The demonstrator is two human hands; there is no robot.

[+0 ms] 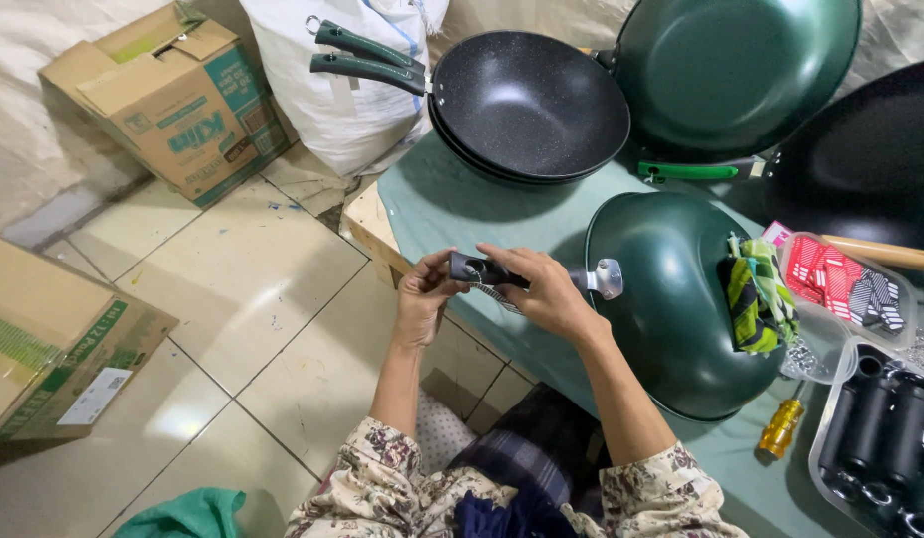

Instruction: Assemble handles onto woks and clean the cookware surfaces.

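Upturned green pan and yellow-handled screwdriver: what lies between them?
Head view: only bare green tablecloth separates the upturned pan from the screwdriver, which lies just off its rim.

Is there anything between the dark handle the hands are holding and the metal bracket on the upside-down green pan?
Nothing visible separates them. Both the left hand and the right hand grip the dark handle, whose far end points at the metal bracket on the upturned green pan. The right hand covers the stretch between, so the joint itself is hidden.

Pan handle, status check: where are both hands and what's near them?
Left hand and right hand both gripping dark handle. Handle at metal bracket of upturned green pan. Folded cloth lies on pan; nothing blocking hands.
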